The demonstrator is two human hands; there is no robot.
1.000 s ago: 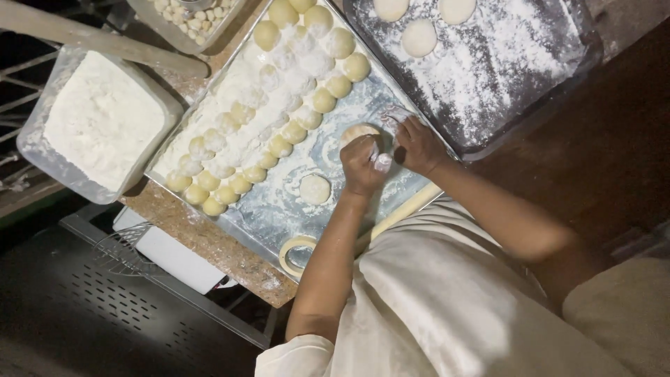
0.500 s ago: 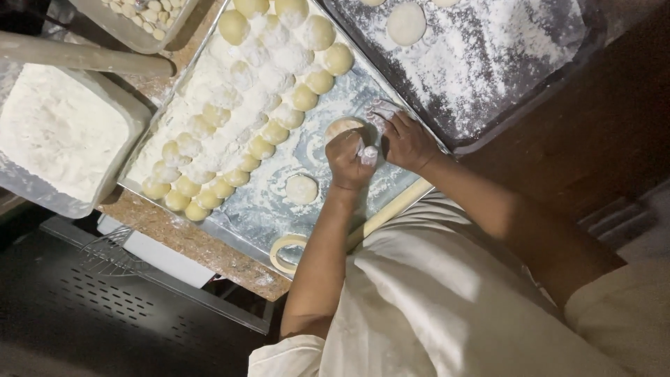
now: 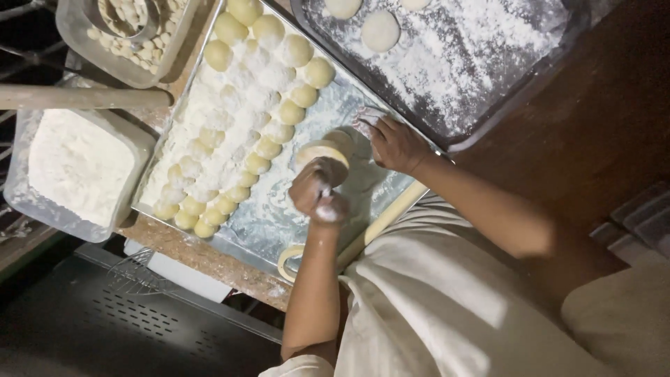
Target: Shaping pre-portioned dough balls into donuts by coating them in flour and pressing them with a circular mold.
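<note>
My left hand point(image 3: 317, 192), dusted with flour, is closed on the edge of a flattened dough disc point(image 3: 319, 150) over the floured metal tray point(image 3: 269, 227). My right hand point(image 3: 394, 143) rests with fingers spread on the tray's far edge, beside a second pale dough piece point(image 3: 343, 137). Rows of round dough balls point(image 3: 262, 143) lie around a heap of flour point(image 3: 209, 132) on the left part of the same tray.
A dark floured tray point(image 3: 488, 63) with flat dough discs point(image 3: 380, 30) lies beyond. A tub of flour point(image 3: 77, 167), a wooden rolling pin point(image 3: 84, 96) and a tub of small pieces point(image 3: 150, 49) stand left. A wooden stick point(image 3: 387, 216) and ring cutter point(image 3: 286, 260) lie near me.
My left hand has drawn away from the right hand toward me, and now covers the spot where a flat disc lay on the tray. The right hand stays at the far edge.
</note>
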